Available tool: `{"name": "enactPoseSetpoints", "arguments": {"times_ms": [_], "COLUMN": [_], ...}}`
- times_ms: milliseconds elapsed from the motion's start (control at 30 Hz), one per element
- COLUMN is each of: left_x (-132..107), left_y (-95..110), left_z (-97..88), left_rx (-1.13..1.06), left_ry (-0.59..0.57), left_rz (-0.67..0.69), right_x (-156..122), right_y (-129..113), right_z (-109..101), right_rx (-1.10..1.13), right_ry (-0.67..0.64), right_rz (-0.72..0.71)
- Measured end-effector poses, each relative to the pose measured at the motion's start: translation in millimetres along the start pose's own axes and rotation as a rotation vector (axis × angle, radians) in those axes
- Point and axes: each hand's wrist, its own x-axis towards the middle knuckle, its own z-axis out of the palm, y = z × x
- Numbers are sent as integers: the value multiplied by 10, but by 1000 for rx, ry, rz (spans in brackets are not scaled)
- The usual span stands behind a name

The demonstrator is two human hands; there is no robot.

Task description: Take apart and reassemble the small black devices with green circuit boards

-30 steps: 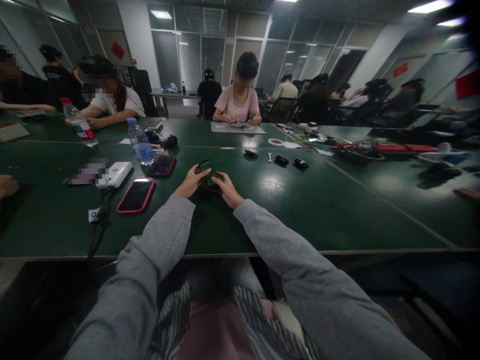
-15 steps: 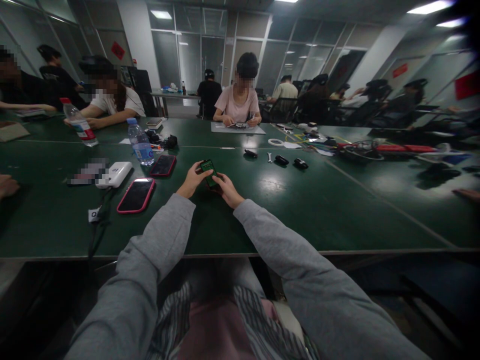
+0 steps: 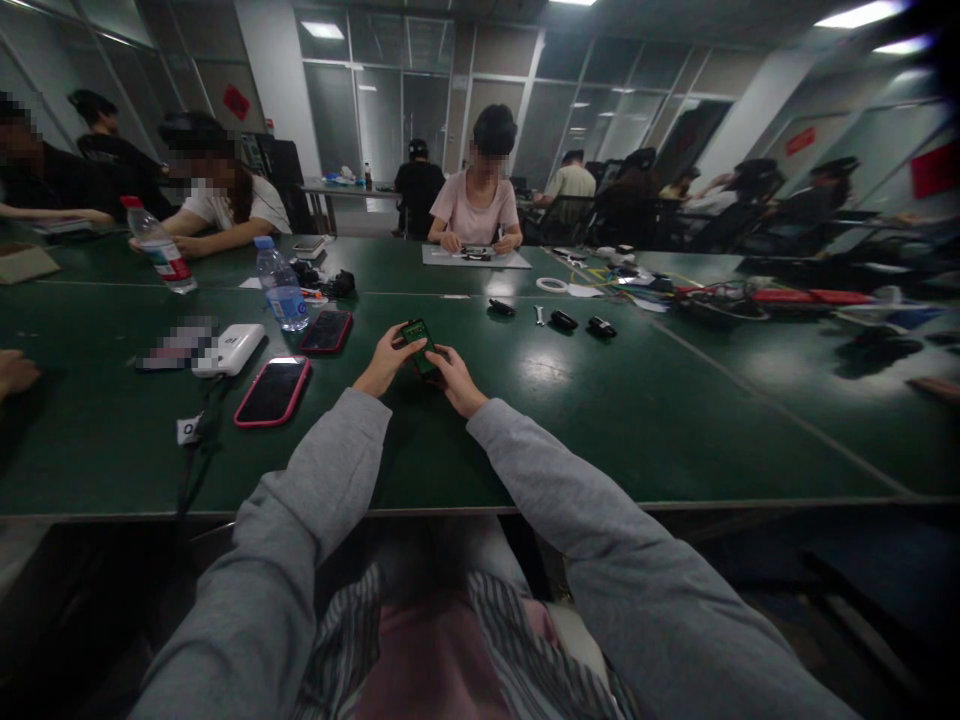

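Note:
Between my two hands is a smartphone (image 3: 417, 336), tilted up just above the green table, its screen lit green. My left hand (image 3: 384, 360) grips its left side, with the thumb across the screen. On the right edge, my right hand (image 3: 457, 380) is closed around the phone, its thumb on or just over the glass. The fingers behind the phone are hidden. To the left of my hands lie a pink-cased phone (image 3: 273, 391) and a second phone in a red case (image 3: 327, 332), both with dark screens.
A white power bank (image 3: 238, 350) with a dark strap and a blue-capped water bottle (image 3: 283, 290) stand left. A small wrench (image 3: 539, 316) and several black objects (image 3: 563, 321) lie right. Across the table (image 3: 600, 430) sits a person (image 3: 476, 200) at a grey mat.
My hands and the phone hold almost the same place. Across the table, the person's hands have shifted slightly over the mat.

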Motion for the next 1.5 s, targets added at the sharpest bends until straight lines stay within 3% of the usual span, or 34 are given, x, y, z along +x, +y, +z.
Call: {"name": "enactPoseSetpoints", "arguments": {"times_ms": [667,1200,1500], "left_x": [16,46,0], "left_y": [1,-59,6], "left_z": [-21,-51,-20], "left_rx": [-19,169,100], "left_ry": [7,39,56], "left_rz": [-32,76,-12], "right_x": [19,20,-12], "right_y": [45,74,4], "right_z": [9,-9,3], "right_rx": [-47,-49,-34], "right_ry": [15,-19,-36], "right_rz": [-36,-85,-28]}}
